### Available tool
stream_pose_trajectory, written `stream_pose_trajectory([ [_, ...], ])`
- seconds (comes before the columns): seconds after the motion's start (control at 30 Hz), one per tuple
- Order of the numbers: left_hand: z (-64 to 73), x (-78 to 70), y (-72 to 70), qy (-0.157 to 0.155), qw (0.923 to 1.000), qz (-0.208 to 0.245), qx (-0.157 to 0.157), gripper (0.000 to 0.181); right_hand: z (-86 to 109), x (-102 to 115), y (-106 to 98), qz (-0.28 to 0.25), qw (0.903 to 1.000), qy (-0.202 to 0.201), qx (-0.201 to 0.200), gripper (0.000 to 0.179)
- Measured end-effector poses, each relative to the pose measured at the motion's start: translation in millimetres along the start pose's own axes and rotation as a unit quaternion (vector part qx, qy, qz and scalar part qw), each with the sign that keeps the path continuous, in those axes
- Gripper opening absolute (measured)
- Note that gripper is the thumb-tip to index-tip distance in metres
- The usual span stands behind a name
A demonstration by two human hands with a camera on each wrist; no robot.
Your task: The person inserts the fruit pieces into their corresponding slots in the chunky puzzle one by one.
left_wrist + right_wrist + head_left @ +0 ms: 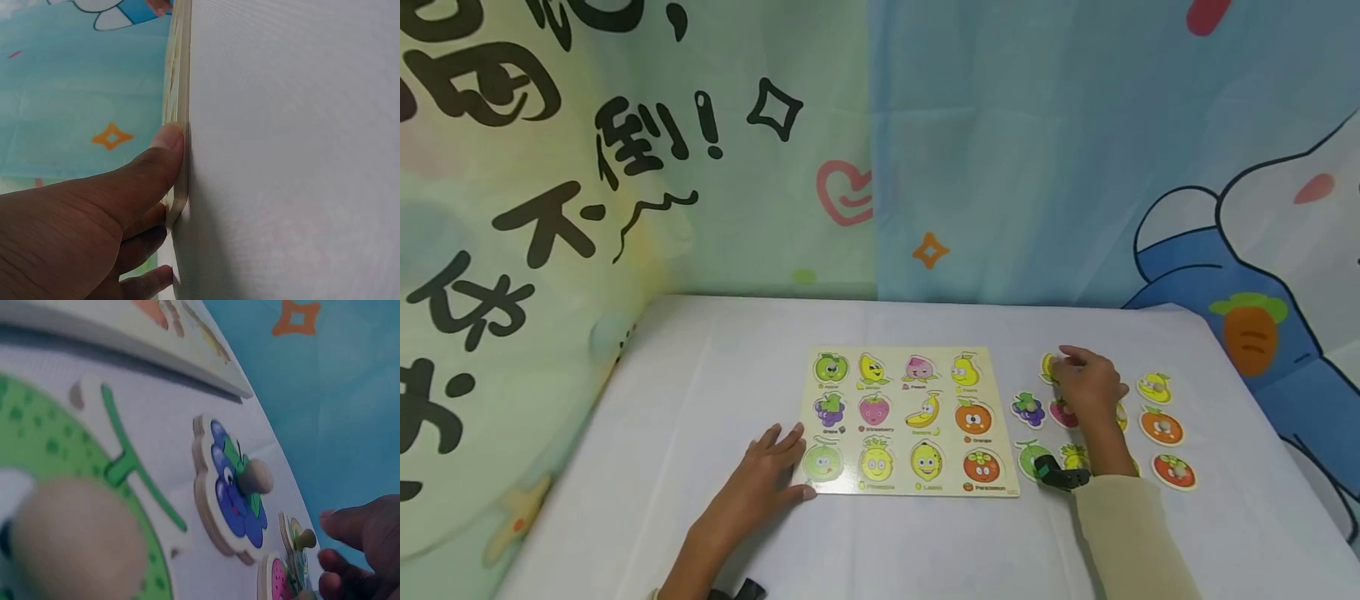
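A cream puzzle board printed with fruit pictures in rows lies flat on the table. My left hand rests at its near left corner; in the left wrist view the thumb lies against the board's edge, with the other fingers loosely bent beside the corner. To the right of the board, my right hand hovers over loose fruit pieces. Its fingers are parted beside the wooden knob of a yellowish piece in the far row, with a small gap. The grape piece and strawberry piece lie closest by.
More knobbed pieces lie right of the board: a green melon piece, a pineapple piece, a pear piece, an orange piece and a persimmon piece. The right forearm hides some. A printed curtain hangs behind the table.
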State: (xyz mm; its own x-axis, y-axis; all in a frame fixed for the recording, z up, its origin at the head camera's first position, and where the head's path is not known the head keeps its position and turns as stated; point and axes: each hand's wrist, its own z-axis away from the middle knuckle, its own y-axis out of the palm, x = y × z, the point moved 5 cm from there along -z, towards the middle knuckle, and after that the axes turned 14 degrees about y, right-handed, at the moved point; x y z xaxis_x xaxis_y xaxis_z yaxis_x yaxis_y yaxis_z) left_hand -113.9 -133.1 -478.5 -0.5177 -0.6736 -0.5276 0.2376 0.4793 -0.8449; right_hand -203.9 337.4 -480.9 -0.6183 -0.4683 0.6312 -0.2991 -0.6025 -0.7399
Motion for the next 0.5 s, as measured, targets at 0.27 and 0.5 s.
stream_pose_trajectory([
  [0.27, 0.9, -0.7, 1.0, -0.003, 1.0000, -0.004, 0.004, 0.071, 1.2, 1.4, 2.9, 0.102, 0.9945, -0.010, 0.024, 0.037],
  [0.5, 0.2, 0.0, -0.2, -0.002, 1.0000, -0.005, 0.006, 0.072, 0.6, 5.1, 3.8, 0.096, 0.9950, -0.009, 0.026, 0.032],
])
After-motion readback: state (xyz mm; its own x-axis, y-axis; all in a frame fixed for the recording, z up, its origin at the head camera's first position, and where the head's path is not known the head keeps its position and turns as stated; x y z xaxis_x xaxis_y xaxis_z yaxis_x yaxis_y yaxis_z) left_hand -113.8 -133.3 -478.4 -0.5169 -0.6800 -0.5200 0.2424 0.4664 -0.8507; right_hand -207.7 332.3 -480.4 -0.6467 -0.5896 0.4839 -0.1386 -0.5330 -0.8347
